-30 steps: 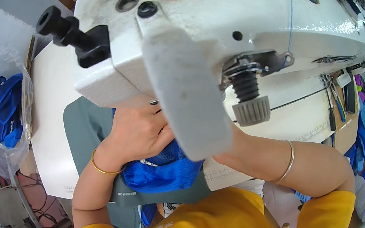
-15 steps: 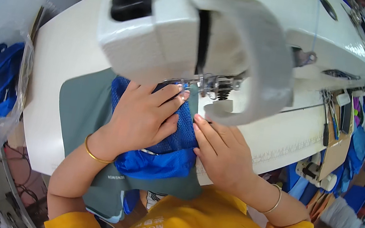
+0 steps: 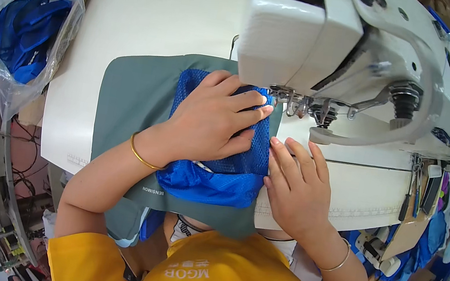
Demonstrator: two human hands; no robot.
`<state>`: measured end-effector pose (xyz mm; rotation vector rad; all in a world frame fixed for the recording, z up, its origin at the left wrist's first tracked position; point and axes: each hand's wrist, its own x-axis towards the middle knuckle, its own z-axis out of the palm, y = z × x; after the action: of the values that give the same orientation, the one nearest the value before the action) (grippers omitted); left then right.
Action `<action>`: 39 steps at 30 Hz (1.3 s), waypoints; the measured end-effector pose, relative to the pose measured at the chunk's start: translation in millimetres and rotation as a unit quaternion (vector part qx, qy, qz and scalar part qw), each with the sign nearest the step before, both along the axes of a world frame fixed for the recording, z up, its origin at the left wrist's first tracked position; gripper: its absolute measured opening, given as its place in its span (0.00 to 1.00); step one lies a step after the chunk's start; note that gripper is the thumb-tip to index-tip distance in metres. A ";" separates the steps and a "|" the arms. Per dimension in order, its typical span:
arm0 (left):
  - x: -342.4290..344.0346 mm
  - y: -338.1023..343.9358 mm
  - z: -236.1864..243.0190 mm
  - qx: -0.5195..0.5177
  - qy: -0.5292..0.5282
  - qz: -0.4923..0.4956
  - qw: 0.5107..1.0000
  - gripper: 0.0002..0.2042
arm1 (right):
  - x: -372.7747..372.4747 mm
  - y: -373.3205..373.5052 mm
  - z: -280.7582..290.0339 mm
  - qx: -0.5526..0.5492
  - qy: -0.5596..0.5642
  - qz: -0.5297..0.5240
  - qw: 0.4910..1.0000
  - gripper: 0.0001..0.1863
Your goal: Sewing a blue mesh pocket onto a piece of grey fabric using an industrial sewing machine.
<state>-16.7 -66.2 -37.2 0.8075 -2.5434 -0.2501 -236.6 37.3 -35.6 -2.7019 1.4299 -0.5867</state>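
Observation:
A grey-green cloth panel [image 3: 135, 94] lies on the white sewing table, with a blue mesh piece [image 3: 257, 140] on top of it. Bunched smooth blue fabric [image 3: 206, 187] borders the mesh on the side nearest me. My left hand [image 3: 214, 115] rests flat on the mesh, fingers apart, its fingertips close to the presser foot [image 3: 299, 106]. Along the right edge of the cloth lies my right hand [image 3: 300, 188], open with fingers stretched out and the nearest fingertips at the edge. Where the needle meets the fabric is partly hidden by the machine head and my fingers.
The white sewing machine [image 3: 285, 38] stands over the far right of the table [image 3: 156, 18]. A clear plastic bag [image 3: 68, 51] with blue fabric hangs at the left. Scissors-like tools [image 3: 409, 187] hang off the right edge. A printed ruler [image 3: 361, 212] runs along the near edge.
The whole view has shifted, so the machine appears farther right and more of the table shows. My right fingers have spread apart. My left hand stays on the mesh beside the presser foot.

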 end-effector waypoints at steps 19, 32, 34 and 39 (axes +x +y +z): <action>21.2 50.2 8.5 -0.015 -0.001 -0.241 0.970 0.14 | -5.8 66.8 -13.2 -0.059 -0.006 0.108 0.992 0.17; 27.7 48.2 9.3 -0.027 0.111 -0.239 0.964 0.09 | 26.2 2.2 39.0 0.500 -0.469 -0.216 0.695 0.14; 28.3 48.1 9.1 -0.023 0.110 -0.241 0.964 0.09 | 32.5 -1.8 34.3 0.519 -0.503 -0.225 0.653 0.14; 28.4 47.2 6.4 -0.027 0.120 -0.244 0.962 0.09 | 43.3 0.7 25.2 0.546 -0.546 -0.213 0.598 0.15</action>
<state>11.7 -19.0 -30.8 0.1028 -2.4617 -0.4033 -193.4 37.9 -10.4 -0.6936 1.2385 -0.7571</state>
